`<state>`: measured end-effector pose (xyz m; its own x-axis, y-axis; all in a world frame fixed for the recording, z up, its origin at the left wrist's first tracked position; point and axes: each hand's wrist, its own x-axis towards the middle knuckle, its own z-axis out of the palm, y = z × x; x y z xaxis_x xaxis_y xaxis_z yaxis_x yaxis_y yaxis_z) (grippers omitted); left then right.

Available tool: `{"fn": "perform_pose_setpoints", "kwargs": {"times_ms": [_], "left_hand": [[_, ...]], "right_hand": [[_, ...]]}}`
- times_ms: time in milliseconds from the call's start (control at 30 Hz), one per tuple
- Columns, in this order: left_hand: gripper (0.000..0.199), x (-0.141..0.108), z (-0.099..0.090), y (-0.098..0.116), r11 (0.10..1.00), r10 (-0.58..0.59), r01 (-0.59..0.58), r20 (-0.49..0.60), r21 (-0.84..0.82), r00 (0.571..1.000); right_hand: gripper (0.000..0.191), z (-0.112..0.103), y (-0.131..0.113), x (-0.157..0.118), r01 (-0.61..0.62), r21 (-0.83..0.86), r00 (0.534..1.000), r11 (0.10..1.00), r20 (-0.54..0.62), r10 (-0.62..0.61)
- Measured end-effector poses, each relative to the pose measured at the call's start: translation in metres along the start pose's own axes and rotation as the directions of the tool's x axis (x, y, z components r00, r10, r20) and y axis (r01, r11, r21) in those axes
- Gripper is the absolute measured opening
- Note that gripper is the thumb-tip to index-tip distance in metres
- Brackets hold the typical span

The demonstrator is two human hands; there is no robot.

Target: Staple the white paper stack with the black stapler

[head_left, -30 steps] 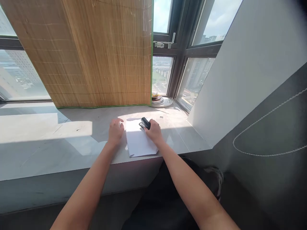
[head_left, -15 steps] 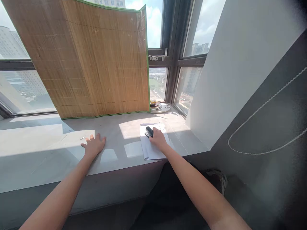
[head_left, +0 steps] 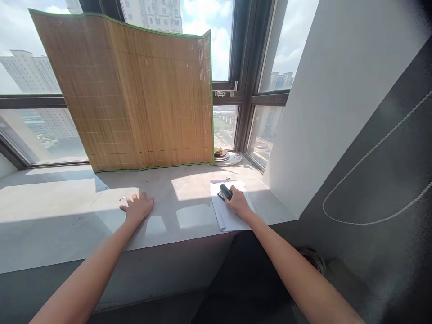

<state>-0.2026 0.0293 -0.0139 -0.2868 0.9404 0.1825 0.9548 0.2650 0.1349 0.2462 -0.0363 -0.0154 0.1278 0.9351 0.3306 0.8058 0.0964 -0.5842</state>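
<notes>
A black stapler [head_left: 225, 192] is gripped in my right hand [head_left: 239, 202], over the upper part of some white paper sheets [head_left: 229, 216]. The sheets lie on the pale windowsill [head_left: 189, 216] near its front edge. My left hand [head_left: 138, 209] rests palm down on the sill, fingers spread, holding nothing. Just beyond its fingertips lies a small thin object [head_left: 122, 198], too small to name. A small dark item [head_left: 228, 178] sits at the far edge of the paper; I cannot make out its kind.
A bamboo mat [head_left: 155, 103] with green edging stands upright against the windows behind the sill. Stacked plates [head_left: 227, 157] stand in the back right corner. A white wall [head_left: 303, 112] closes the right side, with a hanging beaded cord [head_left: 357, 223].
My right hand has shifted right with the stapler, and the paper has slid right with it. My head view has tilted up slightly. The left hand stays flat on the sill.
</notes>
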Motion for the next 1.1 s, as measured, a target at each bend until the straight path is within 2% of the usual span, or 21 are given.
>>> {"fn": "perform_pose_setpoints", "kwargs": {"times_ms": [100,167,233,300,333,400,467,567,600,700,767,833,933,1000,1100], "left_hand": [[0.066,0.001,0.000,0.000,1.000,-0.002,0.002,0.009,-0.001,1.000],[0.066,0.001,0.000,0.000,1.000,-0.008,0.008,0.019,0.000,1.000],[0.066,0.002,-0.001,0.000,1.000,-0.012,0.012,0.027,0.002,1.000],[0.066,0.002,-0.002,0.000,1.000,-0.010,0.009,0.031,0.007,0.999],[0.066,0.001,-0.002,0.001,1.000,-0.008,0.007,0.032,0.011,0.999],[0.066,0.001,-0.004,0.002,1.000,-0.012,0.011,0.037,0.020,0.999],[0.066,-0.001,-0.006,0.002,0.999,-0.020,0.019,0.044,0.026,0.999],[0.066,-0.002,-0.007,0.002,0.999,-0.017,0.016,0.038,0.031,0.999],[0.065,-0.003,-0.006,0.002,0.999,-0.013,0.012,0.030,0.032,0.999],[0.064,-0.004,-0.005,0.002,0.999,-0.013,0.012,0.020,0.035,1.000],[0.064,-0.004,-0.004,0.002,0.999,-0.018,0.017,0.023,0.035,1.000],[0.065,-0.005,-0.004,0.003,0.999,-0.021,0.020,0.027,0.035,0.999],[0.065,-0.007,-0.003,0.003,1.000,-0.011,0.010,0.016,0.030,1.000],[0.066,-0.007,-0.001,0.002,1.000,-0.004,0.003,0.004,0.016,1.000],[0.067,-0.005,0.001,0.000,1.000,0.004,-0.004,0.004,-0.017,1.000]], "right_hand": [[0.025,0.002,0.002,-0.004,-0.008,0.087,0.999,0.996,-0.043,0.012],[0.026,-0.004,0.005,-0.001,0.007,0.218,0.989,0.976,-0.145,0.025],[0.026,-0.016,0.010,0.012,-0.008,0.342,0.943,0.940,-0.311,0.122],[0.018,-0.025,0.017,0.034,-0.072,0.394,0.869,0.916,-0.426,0.252],[0.014,-0.028,0.019,0.046,-0.109,0.381,0.853,0.918,-0.438,0.283],[0.014,-0.024,0.023,0.069,-0.128,0.334,0.874,0.934,-0.407,0.265],[0.014,-0.012,0.025,0.083,-0.108,0.302,0.898,0.947,-0.379,0.224],[0.017,0.009,0.034,0.089,-0.120,0.252,0.879,0.960,-0.423,0.221],[0.020,0.014,0.039,0.088,-0.097,0.228,0.885,0.969,-0.425,0.189],[0.029,0.018,0.057,0.087,0.110,0.118,0.962,0.987,-0.263,-0.076],[0.035,0.019,0.065,0.088,0.193,0.060,0.975,0.979,-0.120,-0.184],[0.041,0.020,0.066,0.091,0.188,0.024,0.982,0.982,-0.023,-0.187],[0.042,0.025,0.056,0.096,0.096,0.014,0.992,0.995,0.081,-0.097],[0.038,0.030,0.045,0.099,0.046,0.012,0.992,0.999,0.118,-0.047],[0.034,0.045,0.022,0.102,0.045,0.015,0.991,0.999,0.127,-0.047]]}}
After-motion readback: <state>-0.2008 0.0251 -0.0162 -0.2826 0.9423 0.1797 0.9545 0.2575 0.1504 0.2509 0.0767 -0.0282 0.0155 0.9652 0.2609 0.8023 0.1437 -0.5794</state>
